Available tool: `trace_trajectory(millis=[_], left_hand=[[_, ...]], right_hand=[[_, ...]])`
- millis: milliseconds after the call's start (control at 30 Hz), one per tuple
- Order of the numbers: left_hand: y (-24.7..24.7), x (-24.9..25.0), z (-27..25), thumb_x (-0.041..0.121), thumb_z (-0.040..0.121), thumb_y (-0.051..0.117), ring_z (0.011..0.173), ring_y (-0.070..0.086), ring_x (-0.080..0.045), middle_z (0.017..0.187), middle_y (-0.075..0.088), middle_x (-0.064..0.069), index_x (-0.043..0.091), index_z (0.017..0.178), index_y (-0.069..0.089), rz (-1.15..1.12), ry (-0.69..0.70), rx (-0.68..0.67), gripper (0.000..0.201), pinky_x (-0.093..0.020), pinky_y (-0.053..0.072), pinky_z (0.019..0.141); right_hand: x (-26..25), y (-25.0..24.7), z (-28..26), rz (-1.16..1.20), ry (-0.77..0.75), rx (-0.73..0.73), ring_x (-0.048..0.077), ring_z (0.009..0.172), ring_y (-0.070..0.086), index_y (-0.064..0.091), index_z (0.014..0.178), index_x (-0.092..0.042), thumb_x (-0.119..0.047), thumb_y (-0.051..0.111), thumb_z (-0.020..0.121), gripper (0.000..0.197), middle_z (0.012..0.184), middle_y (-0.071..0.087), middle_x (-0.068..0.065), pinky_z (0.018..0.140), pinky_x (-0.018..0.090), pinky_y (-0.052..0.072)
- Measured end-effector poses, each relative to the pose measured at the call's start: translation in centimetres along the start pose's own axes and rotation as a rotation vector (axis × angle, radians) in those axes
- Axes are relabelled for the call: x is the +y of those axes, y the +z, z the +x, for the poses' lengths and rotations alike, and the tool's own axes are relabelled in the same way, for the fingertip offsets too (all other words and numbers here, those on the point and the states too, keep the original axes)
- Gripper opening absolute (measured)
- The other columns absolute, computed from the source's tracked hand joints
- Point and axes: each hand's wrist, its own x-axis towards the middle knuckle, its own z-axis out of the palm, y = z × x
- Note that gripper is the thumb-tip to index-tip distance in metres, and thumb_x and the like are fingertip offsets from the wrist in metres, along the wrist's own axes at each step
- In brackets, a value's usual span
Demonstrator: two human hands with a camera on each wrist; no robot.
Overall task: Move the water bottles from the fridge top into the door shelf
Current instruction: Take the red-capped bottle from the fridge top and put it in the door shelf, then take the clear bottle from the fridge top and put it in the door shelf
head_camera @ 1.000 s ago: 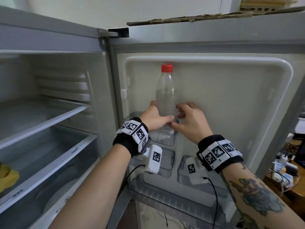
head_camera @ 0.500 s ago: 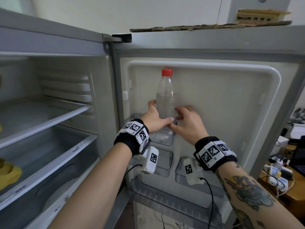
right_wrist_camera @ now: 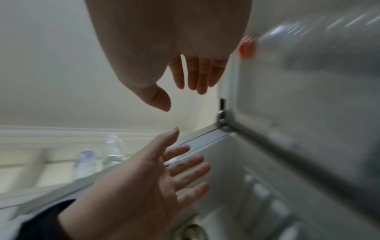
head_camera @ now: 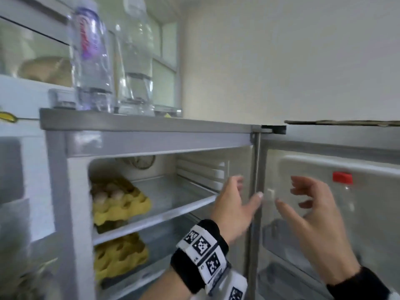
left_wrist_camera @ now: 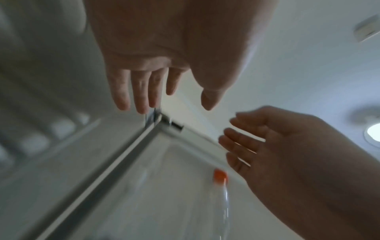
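Observation:
Two clear water bottles stand on the grey fridge top (head_camera: 194, 124) at upper left: one with a purple label (head_camera: 91, 55), one plain (head_camera: 136, 61). A red-capped bottle (head_camera: 344, 191) stands in the door shelf (head_camera: 279, 241) at right, with no hand on it. My left hand (head_camera: 247, 189) is raised in front of the hinge post with spread fingers and holds nothing. My right hand (head_camera: 292, 195) hovers beside it, fingers loosely bent, also empty. The wrist views show the left hand (left_wrist_camera: 174, 104) and the right hand (right_wrist_camera: 180, 97) open, with both top bottles (right_wrist_camera: 84, 165) far off.
Yellow egg trays (head_camera: 121, 204) sit on the fridge's inner shelves at left, a second one (head_camera: 121, 256) below. A glass shelf (head_camera: 173, 202) juts toward my left hand. Cardboard (head_camera: 342, 122) lies on the open door's top edge. Wall is behind.
Both hands have let go of the red-capped bottle, which stays in the door shelf. They have lifted and shifted left. The head view has swung up to the fridge top.

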Motion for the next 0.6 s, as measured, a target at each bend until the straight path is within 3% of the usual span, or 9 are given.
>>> trace_trajectory(millis=[133, 267, 333, 433, 533, 600], left_hand=[[-8.8, 2.6, -0.8, 0.044, 0.089, 0.056, 0.116, 0.053, -0.007, 0.128, 0.055, 0.009, 0.026, 0.132, 0.043, 0.085, 0.087, 0.236, 0.048, -0.034, 0.046, 0.099], [-15.6, 6.3, -2.4, 0.044, 0.089, 0.055, 0.115, 0.053, -0.002, 0.125, 0.056, 0.014, 0.03, 0.129, 0.045, 0.127, 0.175, 0.391, 0.044, -0.028, 0.044, 0.098], [-18.3, 7.9, -2.9, 0.045, 0.089, 0.055, 0.114, 0.053, -0.001, 0.125, 0.052, 0.016, 0.035, 0.125, 0.043, 0.13, 0.194, 0.433, 0.039, -0.022, 0.044, 0.094], [-20.8, 9.3, -2.6, 0.044, 0.091, 0.054, 0.111, 0.052, 0.0, 0.129, 0.05, 0.012, 0.03, 0.136, 0.036, 0.099, 0.16, 0.425, 0.05, -0.007, 0.038, 0.078], [-22.0, 9.6, -2.6, 0.045, 0.091, 0.053, 0.095, 0.051, 0.007, 0.133, 0.05, 0.01, 0.027, 0.142, 0.031, 0.116, 0.135, 0.41, 0.058, 0.003, 0.038, 0.061], [-22.4, 9.4, -2.6, 0.045, 0.091, 0.053, 0.085, 0.047, 0.012, 0.132, 0.05, 0.01, 0.027, 0.142, 0.03, 0.134, 0.123, 0.41, 0.059, 0.008, 0.033, 0.054]], right_hand=[[-8.2, 4.0, 4.9, 0.215, -0.076, -0.081, 0.005, 0.097, 0.055, 0.054, 0.118, -0.023, -0.028, 0.073, 0.078, 0.045, 0.109, 0.056, -0.006, 0.077, 0.017, 0.042], [-15.8, 7.7, 10.6, 0.44, -0.071, -0.235, 0.006, 0.1, 0.057, 0.052, 0.122, -0.021, -0.03, 0.071, 0.08, 0.047, 0.112, 0.058, -0.005, 0.077, 0.017, 0.042], [-19.1, 9.8, 13.4, 0.493, -0.053, -0.374, 0.011, 0.104, 0.057, 0.048, 0.129, -0.017, -0.033, 0.071, 0.08, 0.057, 0.118, 0.057, -0.001, 0.082, 0.022, 0.046], [-21.9, 13.2, 17.1, 0.464, -0.028, -0.567, 0.019, 0.112, 0.054, 0.04, 0.137, -0.008, -0.041, 0.072, 0.075, 0.077, 0.123, 0.053, 0.003, 0.096, 0.036, 0.045], [-22.6, 16.0, 18.9, 0.344, -0.053, -0.679, 0.026, 0.091, 0.063, 0.054, 0.113, -0.001, -0.057, 0.071, 0.057, 0.081, 0.1, 0.064, 0.008, 0.081, 0.041, 0.051], [-22.4, 17.0, 19.1, 0.315, -0.059, -0.706, 0.027, 0.082, 0.067, 0.06, 0.107, 0.001, -0.059, 0.069, 0.05, 0.083, 0.092, 0.07, 0.01, 0.075, 0.04, 0.055]])
